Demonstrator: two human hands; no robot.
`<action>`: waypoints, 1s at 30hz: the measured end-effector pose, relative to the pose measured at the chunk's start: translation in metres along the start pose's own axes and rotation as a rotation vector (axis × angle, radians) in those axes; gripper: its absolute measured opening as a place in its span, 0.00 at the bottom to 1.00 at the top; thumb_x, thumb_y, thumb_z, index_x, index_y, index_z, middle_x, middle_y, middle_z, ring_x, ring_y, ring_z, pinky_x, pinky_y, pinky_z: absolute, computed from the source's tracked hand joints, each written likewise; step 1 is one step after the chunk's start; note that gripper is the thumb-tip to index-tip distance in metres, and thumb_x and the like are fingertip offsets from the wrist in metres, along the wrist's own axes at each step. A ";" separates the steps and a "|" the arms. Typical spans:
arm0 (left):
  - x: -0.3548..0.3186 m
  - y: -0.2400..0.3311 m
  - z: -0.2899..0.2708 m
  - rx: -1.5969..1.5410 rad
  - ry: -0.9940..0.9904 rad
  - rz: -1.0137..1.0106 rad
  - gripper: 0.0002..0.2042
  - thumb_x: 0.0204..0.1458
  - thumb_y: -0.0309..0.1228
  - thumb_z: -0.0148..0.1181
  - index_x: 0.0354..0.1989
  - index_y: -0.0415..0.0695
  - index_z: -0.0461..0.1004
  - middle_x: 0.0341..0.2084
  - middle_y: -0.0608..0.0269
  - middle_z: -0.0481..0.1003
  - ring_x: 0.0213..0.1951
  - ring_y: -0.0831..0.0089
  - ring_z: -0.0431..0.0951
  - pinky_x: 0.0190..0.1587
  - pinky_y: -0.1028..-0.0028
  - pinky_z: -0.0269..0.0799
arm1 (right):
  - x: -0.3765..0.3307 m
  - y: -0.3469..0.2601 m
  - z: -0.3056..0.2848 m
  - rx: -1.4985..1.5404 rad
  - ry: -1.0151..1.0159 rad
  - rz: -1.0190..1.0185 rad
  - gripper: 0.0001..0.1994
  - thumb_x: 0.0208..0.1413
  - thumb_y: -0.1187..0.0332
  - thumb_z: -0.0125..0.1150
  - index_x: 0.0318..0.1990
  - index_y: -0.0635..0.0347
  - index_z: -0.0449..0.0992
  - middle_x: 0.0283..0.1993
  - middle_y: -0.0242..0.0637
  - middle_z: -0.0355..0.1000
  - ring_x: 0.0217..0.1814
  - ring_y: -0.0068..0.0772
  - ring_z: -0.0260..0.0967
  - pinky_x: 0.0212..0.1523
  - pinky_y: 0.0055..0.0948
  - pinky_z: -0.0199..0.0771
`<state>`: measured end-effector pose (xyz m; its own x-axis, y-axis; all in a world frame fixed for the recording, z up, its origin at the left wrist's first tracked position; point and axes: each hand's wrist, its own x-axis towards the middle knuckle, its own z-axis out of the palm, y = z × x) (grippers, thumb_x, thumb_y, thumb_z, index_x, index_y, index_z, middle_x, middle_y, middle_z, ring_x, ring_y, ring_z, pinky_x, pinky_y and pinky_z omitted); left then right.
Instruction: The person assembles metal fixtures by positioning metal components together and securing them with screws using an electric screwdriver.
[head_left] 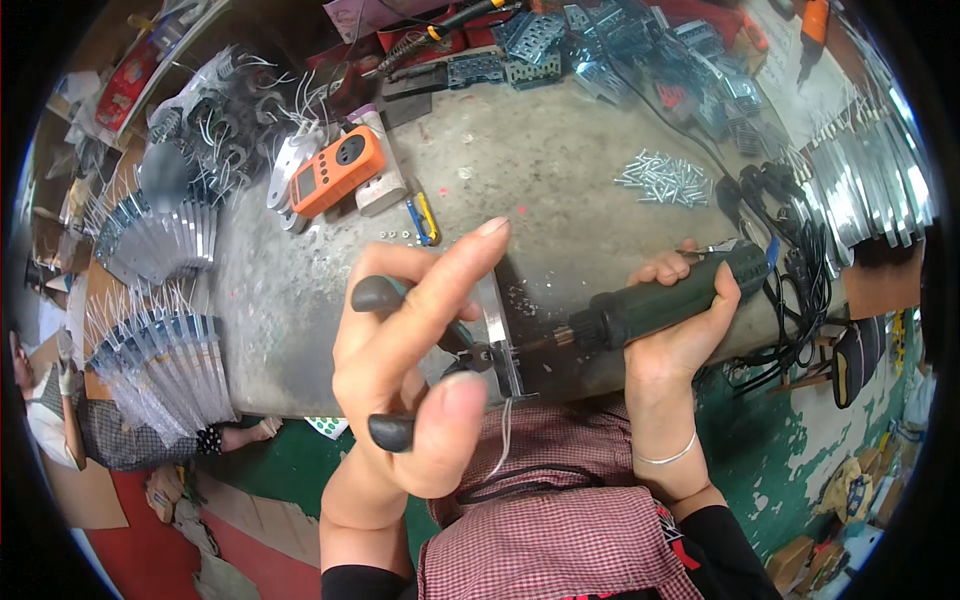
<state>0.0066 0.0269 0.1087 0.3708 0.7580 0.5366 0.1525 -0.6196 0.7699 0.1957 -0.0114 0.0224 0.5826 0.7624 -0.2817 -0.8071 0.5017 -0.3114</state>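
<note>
My left hand is closed round the black-handled pliers, its index finger stretched out. The pliers' head lies against a narrow metal strip above the near table edge, with pale wires hanging from its lower end. My right hand grips a dark green electric screwdriver from below. Its bit points left and reaches the strip; the exact contact is too small to make out. Past my left hand lies a yellow and blue cutter-like tool.
An orange meter stands far left on the table. Loose screws are piled far right. Wired metal strips fan out at left; black cables hang at right. Metal brackets crowd the back. A person sits at far left.
</note>
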 end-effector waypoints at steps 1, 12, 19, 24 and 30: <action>0.000 -0.001 0.000 -0.009 0.023 -0.010 0.29 0.41 0.46 0.49 0.48 0.35 0.71 0.29 0.56 0.66 0.30 0.69 0.67 0.36 0.72 0.64 | 0.000 -0.001 0.000 -0.001 -0.005 -0.003 0.17 0.48 0.54 0.51 0.38 0.57 0.64 0.26 0.28 0.57 0.29 0.22 0.55 0.39 0.26 0.60; -0.002 0.002 0.012 -0.095 0.159 -0.072 0.26 0.42 0.46 0.49 0.43 0.35 0.74 0.26 0.61 0.63 0.30 0.72 0.66 0.35 0.72 0.63 | 0.005 -0.002 -0.004 0.013 -0.005 -0.019 0.18 0.47 0.53 0.53 0.39 0.57 0.65 0.26 0.29 0.58 0.29 0.24 0.56 0.39 0.27 0.60; -0.008 0.007 -0.008 0.029 0.130 -0.065 0.27 0.39 0.45 0.49 0.43 0.37 0.75 0.26 0.58 0.65 0.30 0.70 0.66 0.35 0.72 0.64 | 0.002 0.002 0.000 0.074 -0.006 0.028 0.17 0.47 0.55 0.53 0.38 0.59 0.64 0.24 0.29 0.57 0.27 0.23 0.56 0.36 0.25 0.61; -0.002 0.000 -0.002 -0.026 0.002 0.125 0.27 0.29 0.32 0.54 0.44 0.36 0.73 0.26 0.52 0.65 0.28 0.63 0.66 0.30 0.73 0.65 | 0.005 0.004 -0.006 -0.050 0.086 -0.141 0.13 0.50 0.59 0.52 0.37 0.57 0.63 0.24 0.27 0.54 0.24 0.18 0.53 0.28 0.17 0.62; -0.013 0.009 0.008 -0.168 0.143 0.106 0.24 0.30 0.30 0.54 0.42 0.34 0.74 0.25 0.55 0.61 0.25 0.67 0.63 0.29 0.75 0.60 | 0.004 0.008 -0.006 0.064 -0.045 -0.097 0.11 0.52 0.59 0.52 0.34 0.57 0.63 0.24 0.26 0.51 0.24 0.18 0.50 0.26 0.15 0.57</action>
<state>0.0110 0.0101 0.1060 0.2414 0.7194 0.6513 -0.0395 -0.6633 0.7473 0.1924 -0.0073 0.0132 0.6541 0.7263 -0.2113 -0.7527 0.5976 -0.2763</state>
